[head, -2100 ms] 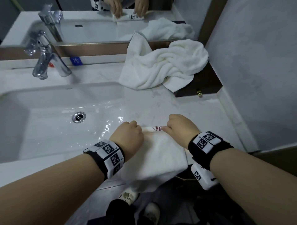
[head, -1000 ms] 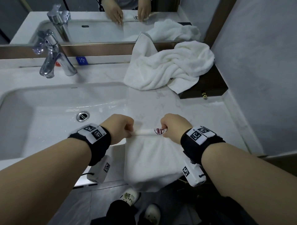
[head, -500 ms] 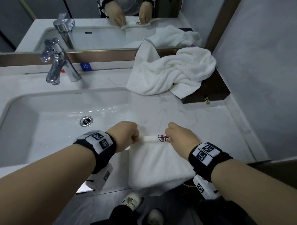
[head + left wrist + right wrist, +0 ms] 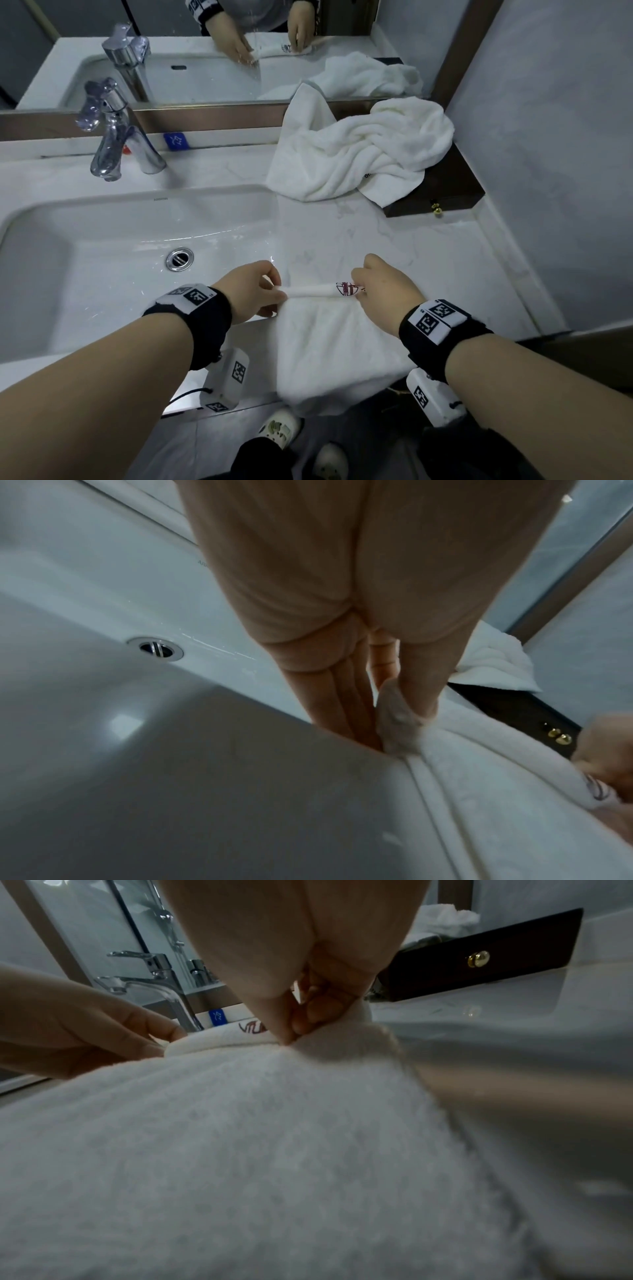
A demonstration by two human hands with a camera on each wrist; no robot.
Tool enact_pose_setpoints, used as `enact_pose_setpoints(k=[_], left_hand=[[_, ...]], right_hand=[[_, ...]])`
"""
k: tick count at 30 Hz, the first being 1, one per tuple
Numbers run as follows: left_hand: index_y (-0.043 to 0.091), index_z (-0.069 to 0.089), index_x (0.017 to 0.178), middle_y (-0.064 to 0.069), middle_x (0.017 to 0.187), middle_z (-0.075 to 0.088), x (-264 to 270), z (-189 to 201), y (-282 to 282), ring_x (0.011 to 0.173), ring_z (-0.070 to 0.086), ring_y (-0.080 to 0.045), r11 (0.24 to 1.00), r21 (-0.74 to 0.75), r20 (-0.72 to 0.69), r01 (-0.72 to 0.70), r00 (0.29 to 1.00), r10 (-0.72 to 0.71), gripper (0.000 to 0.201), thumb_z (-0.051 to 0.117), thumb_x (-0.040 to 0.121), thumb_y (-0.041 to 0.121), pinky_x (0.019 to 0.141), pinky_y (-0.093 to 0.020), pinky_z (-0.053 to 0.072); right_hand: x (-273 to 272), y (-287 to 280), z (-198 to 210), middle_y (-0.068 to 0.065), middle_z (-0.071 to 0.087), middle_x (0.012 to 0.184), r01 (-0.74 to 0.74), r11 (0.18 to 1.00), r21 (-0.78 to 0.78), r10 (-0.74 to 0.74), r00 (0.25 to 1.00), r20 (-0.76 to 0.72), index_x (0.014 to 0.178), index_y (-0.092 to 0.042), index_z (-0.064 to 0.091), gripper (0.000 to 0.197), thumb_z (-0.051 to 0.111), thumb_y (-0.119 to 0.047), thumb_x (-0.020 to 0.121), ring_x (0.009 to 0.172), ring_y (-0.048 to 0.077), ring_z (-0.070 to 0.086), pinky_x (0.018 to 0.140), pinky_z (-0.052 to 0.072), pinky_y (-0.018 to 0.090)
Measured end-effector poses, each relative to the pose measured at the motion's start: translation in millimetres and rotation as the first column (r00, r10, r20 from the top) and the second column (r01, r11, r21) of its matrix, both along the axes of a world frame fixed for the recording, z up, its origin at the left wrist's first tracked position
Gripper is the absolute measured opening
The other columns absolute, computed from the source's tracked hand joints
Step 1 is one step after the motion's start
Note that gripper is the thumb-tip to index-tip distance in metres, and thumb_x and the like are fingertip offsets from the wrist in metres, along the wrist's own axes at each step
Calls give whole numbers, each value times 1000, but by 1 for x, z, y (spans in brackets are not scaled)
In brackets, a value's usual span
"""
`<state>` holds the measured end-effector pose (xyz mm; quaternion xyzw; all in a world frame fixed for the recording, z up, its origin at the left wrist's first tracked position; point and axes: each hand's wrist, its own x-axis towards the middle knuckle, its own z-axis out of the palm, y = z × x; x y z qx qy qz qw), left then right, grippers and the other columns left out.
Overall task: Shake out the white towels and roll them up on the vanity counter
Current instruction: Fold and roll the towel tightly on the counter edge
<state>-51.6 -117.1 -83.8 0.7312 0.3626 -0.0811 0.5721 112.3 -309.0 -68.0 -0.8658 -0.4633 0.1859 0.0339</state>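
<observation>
a white marble vanity counter (image 4: 394,246) runs under a mirror, with a sink basin (image 4: 102,267) and chrome faucet (image 4: 116,137) on the left. a folded white towel (image 4: 335,346) lies flat on the counter's near part, its near end draping over the front edge toward the person. its far edge is turned into a thin roll (image 4: 315,290) with a red logo near the right end. the roll's long axis runs left to right, across the person's reach, with the flat remainder of the towel lying on the near side, between the roll and the body.

the left hand (image 4: 250,291) pinches the roll's left end between thumb and fingers; the right hand (image 4: 383,291) pinches the right end, fingers curled on it. both sit equally close, 1 at each end. judging from this, rolling should proceed toward the person, both ends turned evenly so the roll stays straight.

a second, crumpled towel (image 4: 363,150) lies well apart at the back right, partly on a dark wooden box (image 4: 455,195), not yet rolled.
</observation>
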Motion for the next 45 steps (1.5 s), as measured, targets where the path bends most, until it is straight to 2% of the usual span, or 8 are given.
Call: enact_pose_setpoints(k=[8, 12, 16, 22, 27, 32, 41, 45], left_hand=[[11, 59, 82, -2, 93, 60, 1, 1, 0, 64, 73, -22, 991, 124, 19, 50, 998, -53, 16, 72, 80, 3, 67, -44, 62], [18, 59, 78, 3, 83, 66, 2, 7, 2, 63, 71, -21, 953, 261, -24, 154, 988, -153, 22, 79, 73, 10, 71, -36, 59], [26, 57, 70, 8, 68, 59, 3, 12, 0, 59, 51, -12, 882, 419, -41, 216, 975, -220, 27, 79, 66, 12, 60, -25, 45], [31, 43, 66, 11, 72, 53, 1, 14, -8, 62, 46, -4, 788, 534, -68, 306, 945, -321, 30, 66, 70, 12, 53, -19, 32], [33, 39, 72, 6, 87, 46, -2, 12, -12, 73, 50, -17, 781, 498, -33, 377, 908, -417, 35, 65, 70, 10, 68, -29, 44], [37, 46, 72, 12, 91, 46, -7, 16, -13, 81, 58, -13, 772, 446, -15, 452, 867, -499, 28, 69, 73, 20, 76, -25, 49], [32, 52, 76, 7, 81, 62, -5, 21, -6, 77, 60, -18, 743, 488, -78, 458, 871, -486, 27, 67, 73, 10, 69, -35, 53], [26, 48, 84, 11, 82, 52, -8, 21, -9, 77, 52, -18, 619, 599, -135, 508, 826, -547, 22, 61, 78, 10, 66, -30, 43]], right_hand=[[-4, -6, 0, -4, 39, 89, 87, 992, 92, -79, 993, -84, 83, -18, 46, 23, 49, -37, 96, 67, 18, 42, 63, 30, 26], [1, -1, 3, -1, 44, 89, 125, 991, 48, -117, 982, -150, 82, -18, 48, 31, 53, -47, 94, 69, 17, 45, 62, 33, 28], [7, 5, 10, 0, 49, 92, 81, 997, 10, -79, 984, -158, 88, -16, 54, 28, 61, -43, 90, 79, 21, 51, 68, 37, 30], [8, 10, 16, -6, 47, 89, 57, 998, -6, -57, 977, -207, 100, -19, 67, 18, 63, -34, 90, 81, 15, 49, 70, 33, 24], [9, 19, 20, -4, 51, 98, -8, 993, -116, -9, 990, -140, 103, -17, 66, 21, 61, -34, 91, 85, 15, 49, 72, 34, 25], [7, 22, 19, 1, 57, 109, -4, 990, -138, -11, 994, -110, 103, -15, 66, 23, 62, -34, 91, 96, 21, 58, 76, 39, 27], [5, 14, 15, -3, 52, 99, 17, 996, -87, -26, 994, -105, 99, -17, 64, 21, 62, -36, 90, 83, 16, 50, 71, 34, 26], [-6, 1, 10, -1, 51, 101, -36, 998, -47, 36, 999, -16, 99, -14, 59, 21, 55, -34, 95, 75, 21, 52, 70, 43, 32]])
